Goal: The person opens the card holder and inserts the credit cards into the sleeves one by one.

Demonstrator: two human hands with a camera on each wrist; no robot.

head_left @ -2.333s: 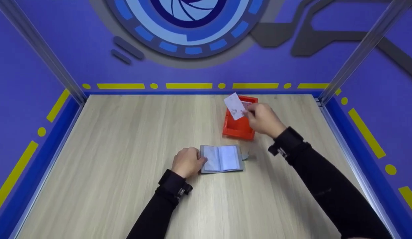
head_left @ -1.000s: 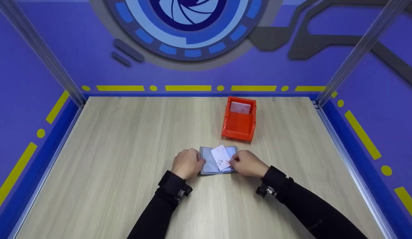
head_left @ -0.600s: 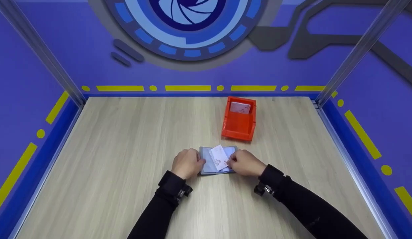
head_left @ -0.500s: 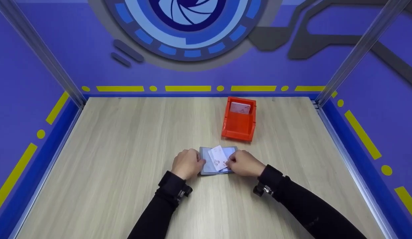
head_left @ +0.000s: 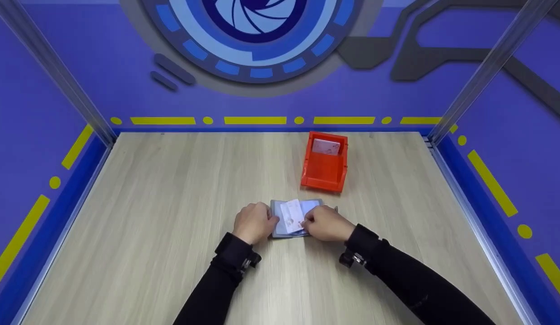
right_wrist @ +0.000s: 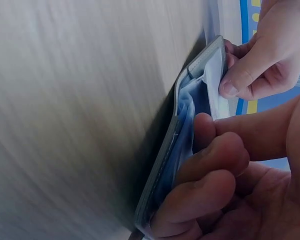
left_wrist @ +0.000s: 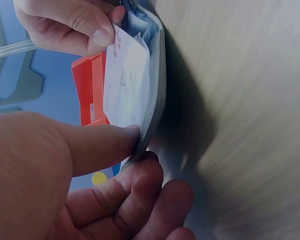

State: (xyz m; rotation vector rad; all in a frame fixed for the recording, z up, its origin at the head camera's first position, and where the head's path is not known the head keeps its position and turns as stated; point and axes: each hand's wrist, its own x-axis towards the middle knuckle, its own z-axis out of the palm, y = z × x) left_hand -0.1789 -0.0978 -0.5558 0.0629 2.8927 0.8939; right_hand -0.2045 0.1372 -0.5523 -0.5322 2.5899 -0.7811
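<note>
We start with the pale wood-grain table (head_left: 171,225), then the open orange plastic bin (head_left: 324,174) standing on it just beyond the wallet, with a pale card (head_left: 325,146) leaning at its far end.

Nearer us than the bin lies the grey card wallet with clear blue-tinted sleeves (head_left: 280,228), opened flat. We judge it light and floppy: thin covers, slick soft plastic leaves that buckle and shift unless the cover is pinned. The best hold seems to be its outer edge, thumb on top and fingers beneath.

That is how our left hand (head_left: 254,223) takes it: the thumb (left_wrist: 97,145) presses on the wallet's left edge, and the curled fingers (left_wrist: 140,185) lie at and under that edge.

The white printed card (head_left: 292,215) lies tilted over the wallet's middle, partly among the sleeves. We judge it stiff, thin and smooth, best pinched by a corner. Our right hand (head_left: 324,223) does this, fingers drawn close, thumb and forefinger nipping the card's near right corner, while its other fingers (right_wrist: 210,165) rest on the sleeves at the wallet's right.
</note>
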